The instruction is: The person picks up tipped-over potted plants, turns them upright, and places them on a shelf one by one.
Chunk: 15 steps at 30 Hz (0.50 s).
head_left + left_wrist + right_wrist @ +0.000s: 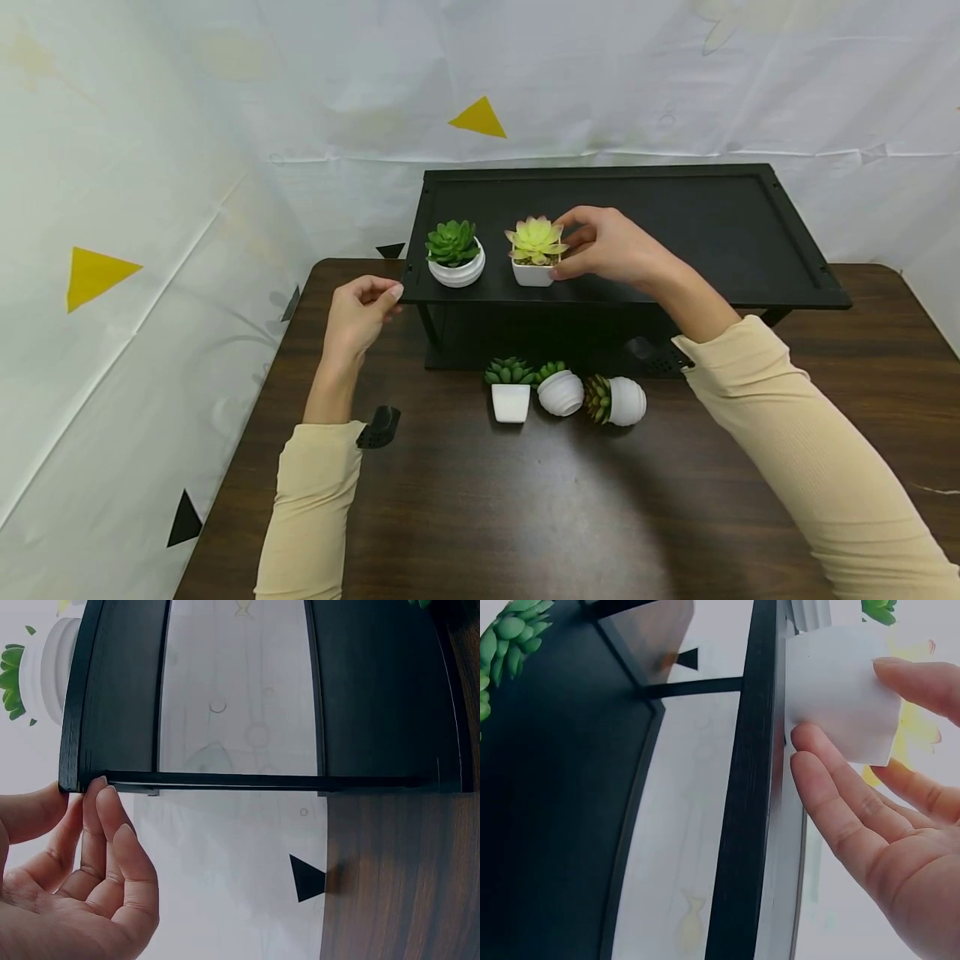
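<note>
Pinching yellow-green succulent in square white pot (534, 272) at 3 o'clock of round-potted succulent (456, 254), my right hand (609, 242) half-curled; left hand (356, 318) pinches black shelf (690, 225). Likely light, stiff, slick: grip pot walls.

It appears to be a makeshift screened-off booth: creased white printed sheeting (637, 100), bearing flat yellow triangles (480, 118) and flat black triangles (184, 522), hangs around a dark brown wood-grain desk (450, 517)
</note>
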Motion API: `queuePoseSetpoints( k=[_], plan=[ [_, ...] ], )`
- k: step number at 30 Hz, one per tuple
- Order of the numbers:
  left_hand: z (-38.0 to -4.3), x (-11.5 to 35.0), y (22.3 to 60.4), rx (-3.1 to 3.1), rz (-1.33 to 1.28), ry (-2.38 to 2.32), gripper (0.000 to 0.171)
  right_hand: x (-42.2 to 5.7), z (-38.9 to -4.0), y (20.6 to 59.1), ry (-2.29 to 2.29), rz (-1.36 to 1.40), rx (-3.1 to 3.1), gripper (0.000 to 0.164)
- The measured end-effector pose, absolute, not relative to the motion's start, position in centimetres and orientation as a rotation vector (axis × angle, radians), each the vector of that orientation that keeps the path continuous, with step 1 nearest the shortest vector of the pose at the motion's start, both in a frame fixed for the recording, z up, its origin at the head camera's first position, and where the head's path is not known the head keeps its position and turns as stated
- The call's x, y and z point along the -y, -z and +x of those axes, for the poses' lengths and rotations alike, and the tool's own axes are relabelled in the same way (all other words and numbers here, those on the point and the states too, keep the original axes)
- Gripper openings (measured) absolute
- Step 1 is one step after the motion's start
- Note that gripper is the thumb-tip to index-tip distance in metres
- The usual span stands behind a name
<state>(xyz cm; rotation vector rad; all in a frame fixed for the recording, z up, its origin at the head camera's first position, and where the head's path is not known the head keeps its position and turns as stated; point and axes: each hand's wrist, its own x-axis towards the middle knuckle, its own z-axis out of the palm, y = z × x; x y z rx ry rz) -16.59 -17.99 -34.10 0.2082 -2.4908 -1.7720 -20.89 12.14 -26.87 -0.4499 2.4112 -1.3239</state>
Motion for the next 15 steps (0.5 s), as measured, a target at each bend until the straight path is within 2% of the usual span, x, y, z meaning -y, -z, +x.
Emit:
queuePoseSetpoints(
  k=[15],
  plan=[
    [-16.58, 17.88, 33.91, 2.483, 0.213, 1.778, 0.018, -11.43, -21.15, 27.24, 1.343, -0.446, -2.414, 0.056]
  ],
)
